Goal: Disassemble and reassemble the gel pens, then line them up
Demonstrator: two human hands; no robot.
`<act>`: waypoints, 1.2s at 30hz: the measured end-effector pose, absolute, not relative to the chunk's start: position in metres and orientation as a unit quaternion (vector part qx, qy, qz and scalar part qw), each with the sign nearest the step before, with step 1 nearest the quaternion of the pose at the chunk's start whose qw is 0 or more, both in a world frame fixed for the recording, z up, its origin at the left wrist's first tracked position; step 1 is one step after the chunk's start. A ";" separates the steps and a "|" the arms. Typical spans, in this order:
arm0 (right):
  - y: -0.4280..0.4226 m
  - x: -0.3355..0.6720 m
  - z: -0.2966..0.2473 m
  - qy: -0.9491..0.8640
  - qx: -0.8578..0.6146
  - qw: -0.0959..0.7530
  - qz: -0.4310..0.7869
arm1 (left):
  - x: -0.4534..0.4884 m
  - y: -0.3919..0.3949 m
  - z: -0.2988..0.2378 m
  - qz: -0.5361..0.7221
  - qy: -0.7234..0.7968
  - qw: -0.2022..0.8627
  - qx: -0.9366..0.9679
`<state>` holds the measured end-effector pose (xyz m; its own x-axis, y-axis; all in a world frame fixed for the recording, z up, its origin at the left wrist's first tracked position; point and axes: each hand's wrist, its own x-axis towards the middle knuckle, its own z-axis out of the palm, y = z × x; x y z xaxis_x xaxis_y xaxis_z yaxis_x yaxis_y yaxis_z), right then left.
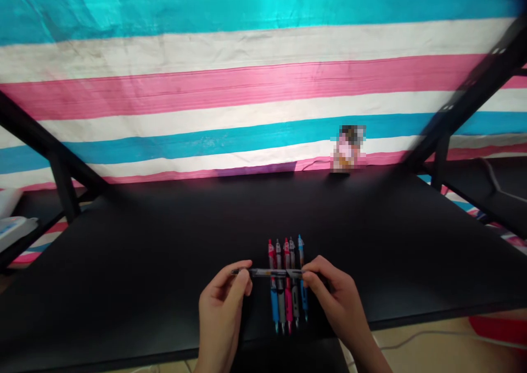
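Note:
Between my two hands a dark pen with a clear barrel (pixel 267 273) is held level, crosswise above a row of pens. My left hand (pixel 226 301) pinches its left end between thumb and fingers. At the other end, my right hand (pixel 331 288) grips it the same way. Underneath, several retractable pens lie side by side, pointing away from me: a red-topped one with a blue grip (pixel 274 304), a grey one (pixel 281 307), a red and pink one (pixel 289 305), another grey one (pixel 295 301) and a blue one (pixel 300 249). The held pen covers their middles.
The pens lie on a black table (pixel 164 252) near its front edge. A pixelated object (pixel 348 150) stands at the back right. Black slanted bars (pixel 465 87) flank the table, and a striped sheet (pixel 226 93) hangs behind. A white device (pixel 16 230) sits at far left.

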<state>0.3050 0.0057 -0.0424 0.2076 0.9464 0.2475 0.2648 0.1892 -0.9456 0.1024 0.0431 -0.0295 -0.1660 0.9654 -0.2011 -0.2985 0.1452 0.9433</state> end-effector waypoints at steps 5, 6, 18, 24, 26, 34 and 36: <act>0.001 0.302 -0.050 -0.533 -0.551 0.568 0.299 | 0.105 0.043 -0.023 0.563 0.527 0.558 0.305; 0.000 0.301 -0.051 -0.531 -0.547 0.575 0.297 | 0.105 0.043 -0.023 0.565 0.527 0.559 0.301; 0.000 0.299 -0.056 -0.491 -0.496 0.631 0.340 | 0.101 0.038 -0.021 0.574 0.486 0.577 0.319; 0.001 0.300 -0.054 -0.497 -0.513 0.606 0.350 | 0.099 0.038 -0.021 0.598 0.473 0.564 0.317; 0.000 0.300 -0.050 -0.490 -0.515 0.611 0.348 | 0.099 0.039 -0.022 0.606 0.469 0.561 0.313; 0.003 0.303 -0.038 -0.516 -0.515 0.597 0.336 | 0.100 0.038 -0.021 0.614 0.448 0.563 0.325; 0.004 0.303 -0.038 -0.513 -0.524 0.593 0.333 | 0.101 0.037 -0.021 0.615 0.440 0.566 0.330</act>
